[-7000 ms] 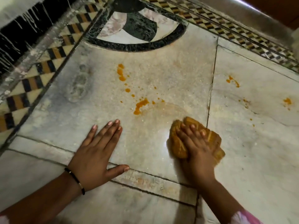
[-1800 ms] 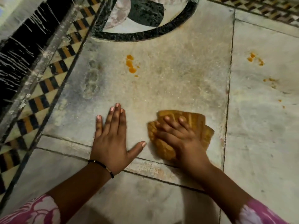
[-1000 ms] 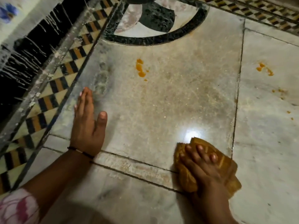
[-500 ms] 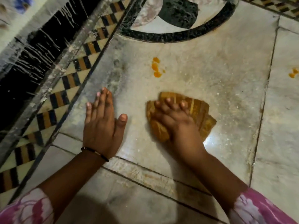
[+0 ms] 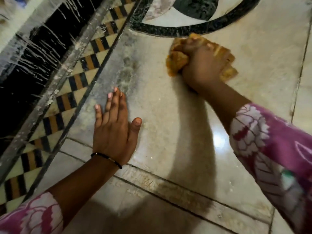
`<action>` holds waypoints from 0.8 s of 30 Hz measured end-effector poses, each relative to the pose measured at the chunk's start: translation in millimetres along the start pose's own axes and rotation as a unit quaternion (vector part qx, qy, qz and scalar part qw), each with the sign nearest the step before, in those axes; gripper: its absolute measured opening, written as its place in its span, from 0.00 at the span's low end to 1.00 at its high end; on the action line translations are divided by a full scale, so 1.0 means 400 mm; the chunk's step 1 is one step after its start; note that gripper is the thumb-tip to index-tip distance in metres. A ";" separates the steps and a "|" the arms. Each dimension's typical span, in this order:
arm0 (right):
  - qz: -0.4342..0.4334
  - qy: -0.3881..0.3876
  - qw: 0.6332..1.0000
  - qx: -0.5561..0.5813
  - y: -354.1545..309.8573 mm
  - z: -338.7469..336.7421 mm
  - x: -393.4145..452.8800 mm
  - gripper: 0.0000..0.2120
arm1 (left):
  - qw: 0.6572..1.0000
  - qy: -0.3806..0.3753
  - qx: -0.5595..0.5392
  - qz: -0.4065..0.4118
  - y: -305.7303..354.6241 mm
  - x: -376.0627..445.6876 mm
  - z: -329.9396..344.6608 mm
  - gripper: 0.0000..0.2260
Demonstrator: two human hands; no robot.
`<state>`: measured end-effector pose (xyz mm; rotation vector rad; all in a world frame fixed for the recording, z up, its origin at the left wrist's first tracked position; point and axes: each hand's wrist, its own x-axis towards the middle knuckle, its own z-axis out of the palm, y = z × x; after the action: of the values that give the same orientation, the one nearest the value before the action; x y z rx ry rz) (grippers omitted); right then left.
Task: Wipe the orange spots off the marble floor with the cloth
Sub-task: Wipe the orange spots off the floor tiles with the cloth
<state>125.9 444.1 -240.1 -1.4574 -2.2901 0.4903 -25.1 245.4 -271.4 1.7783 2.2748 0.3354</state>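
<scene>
My right hand [image 5: 201,65] grips a bunched orange-stained cloth [image 5: 176,63] and presses it onto the pale marble floor [image 5: 168,119], just below the dark curved inlay. The hand and cloth are motion-blurred. No orange spots show on the marble around the cloth; the cloth and hand cover the floor beneath them. My left hand [image 5: 114,130] lies flat on the marble at lower left, fingers straight and together, thumb out, holding nothing. A black thread band circles its wrist.
A checkered black, orange and cream border strip [image 5: 70,81] runs diagonally on the left, with a raised streaked black step [image 5: 33,53] beyond it. A dark curved inlay ring [image 5: 194,29] lies at the top. Floor joints cross below the hands and at right [image 5: 298,78].
My right hand pushed the cloth up the floor to where the last orange spots on this slab were, and now bunches it in a fist. The left hand stays flat. The view shifted.
</scene>
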 end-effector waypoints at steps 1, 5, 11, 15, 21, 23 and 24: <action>-0.051 -0.023 0.998 0.014 -0.017 0.019 -0.014 0.13 | 1.000 0.001 -0.002 0.001 -0.001 0.000 0.000 0.37; -0.180 -0.135 0.974 0.010 -0.010 0.007 -0.210 0.15 | 1.000 0.005 -0.024 0.002 -0.005 -0.005 -0.003 0.37; -0.109 -0.100 0.989 0.008 0.107 -0.111 -0.284 0.20 | 1.000 0.002 0.001 -0.003 0.009 0.000 -0.007 0.37; -0.015 -0.034 0.999 -0.024 0.049 -0.050 -0.075 0.22 | 1.000 0.001 0.012 -0.003 0.008 0.000 -0.006 0.35; -0.219 -0.138 0.966 -0.016 -0.048 0.043 -0.110 0.18 | 1.000 0.008 0.005 0.003 0.005 0.002 -0.008 0.34; -0.233 -0.151 0.961 -0.013 -0.005 0.014 -0.206 0.18 | 1.000 0.008 0.005 0.006 0.002 0.000 -0.008 0.34; -0.225 -0.148 0.963 -0.005 0.023 -0.012 -0.243 0.19 | 1.000 0.009 0.004 0.006 0.002 0.001 -0.006 0.34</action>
<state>173.3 359.7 -253.0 -0.8620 -2.7518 0.5841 -25.5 245.9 -269.0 1.8018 2.2818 0.3470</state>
